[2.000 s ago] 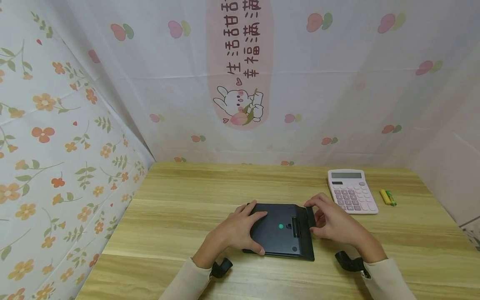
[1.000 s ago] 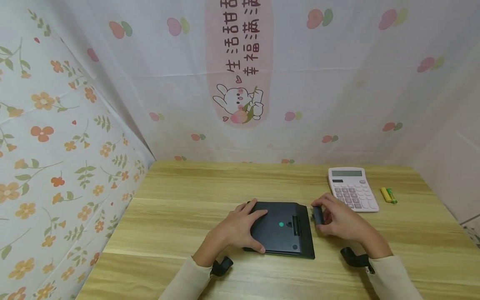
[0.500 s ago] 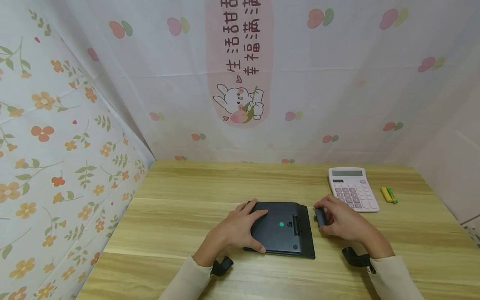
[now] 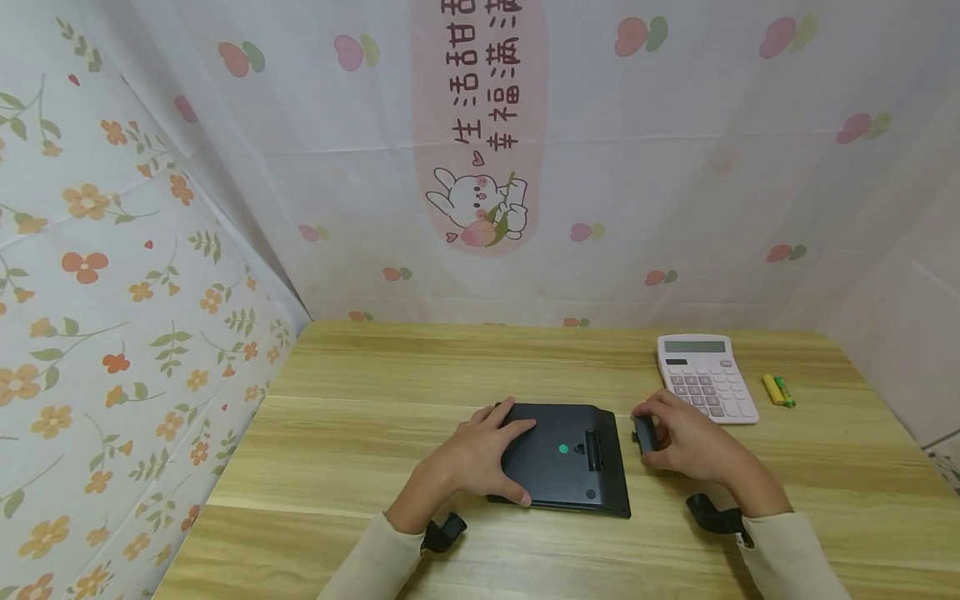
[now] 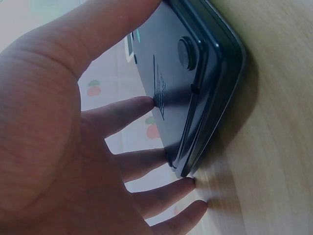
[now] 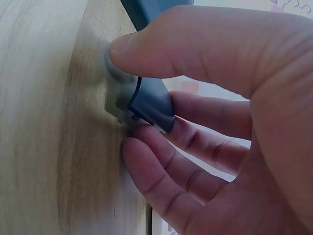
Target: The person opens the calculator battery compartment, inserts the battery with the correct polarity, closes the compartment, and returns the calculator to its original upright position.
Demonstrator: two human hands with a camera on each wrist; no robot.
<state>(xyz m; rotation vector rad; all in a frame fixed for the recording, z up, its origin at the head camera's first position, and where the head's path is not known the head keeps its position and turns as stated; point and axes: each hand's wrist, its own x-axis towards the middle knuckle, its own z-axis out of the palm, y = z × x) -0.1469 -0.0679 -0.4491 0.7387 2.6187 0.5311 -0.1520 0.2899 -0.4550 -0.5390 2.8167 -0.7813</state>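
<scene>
A flat black device lies underside up on the wooden table, with rubber feet, a green dot and an uncovered battery slot near its right end. My left hand rests across its left part with fingers spread, the thumb along the near edge. In the left wrist view, fingertips touch the device's dark back and its edge. Just right of the device, my right hand pinches a small black battery cover between thumb and fingers. In the right wrist view, the curved cover is close over the tabletop.
Behind my right hand lies a white and pink calculator, partly covered by the fingers. A yellow battery and a green battery lie further right. Printed cloth hangs at the table's back edge.
My right hand has drawn the battery cover off the device's right end and moved a little to the right with it. The left hand and the device stay in place.
</scene>
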